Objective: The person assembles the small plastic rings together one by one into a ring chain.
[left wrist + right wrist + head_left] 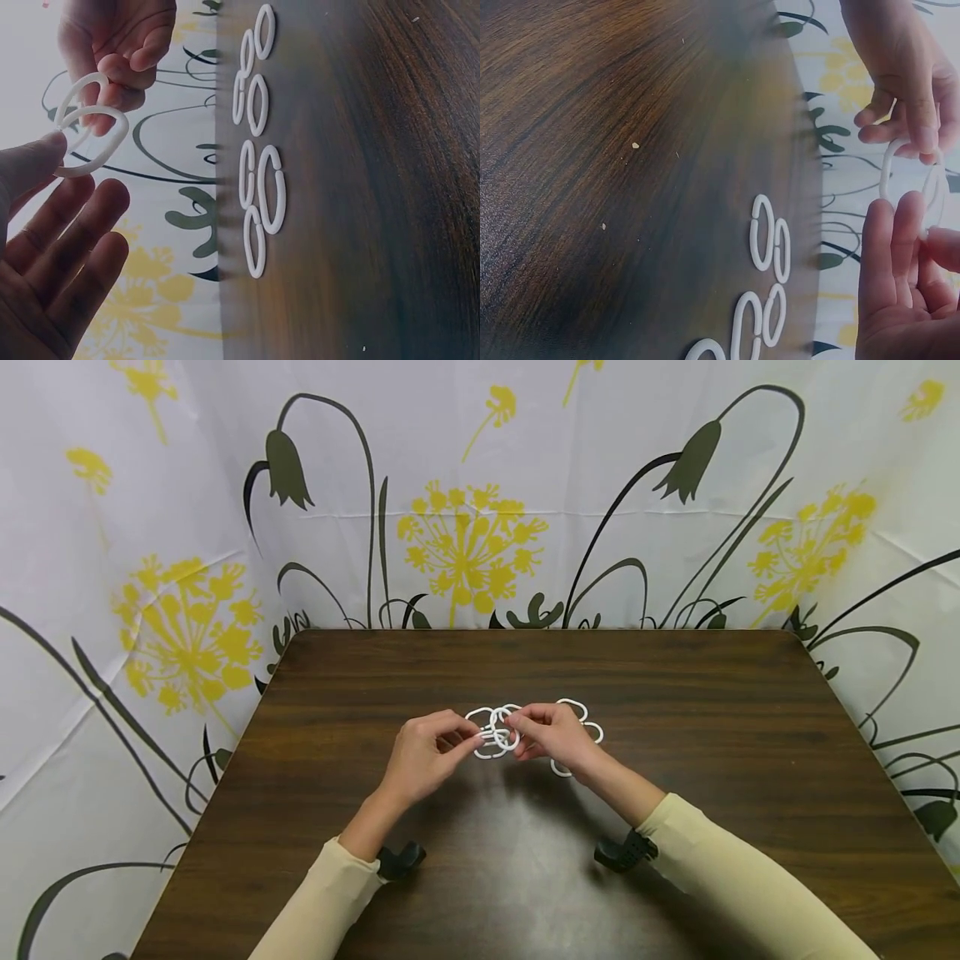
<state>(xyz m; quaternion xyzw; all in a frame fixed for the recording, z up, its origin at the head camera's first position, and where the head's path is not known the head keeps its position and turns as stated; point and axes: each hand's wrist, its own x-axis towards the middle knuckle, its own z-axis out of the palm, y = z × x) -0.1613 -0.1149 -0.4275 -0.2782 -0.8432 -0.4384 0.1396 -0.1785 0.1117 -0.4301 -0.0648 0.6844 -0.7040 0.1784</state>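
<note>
My left hand pinches a white oval split ring between thumb and index finger; its other fingers are spread loosely in the left wrist view. Facing it, my right hand pinches a second white oval split ring with its fingertips. The two rings overlap in the air between the hands, above the table. Whether one passes through the other I cannot tell. Several more white split rings lie flat on the table beyond the hands, partly covered by the hands in the head view.
The dark wood-grain table reaches back to a white curtain printed with yellow and dark green flowers. Black straps with camera mounts sit at both wrists, below the pale yellow sleeves. Small crumbs dot the tabletop.
</note>
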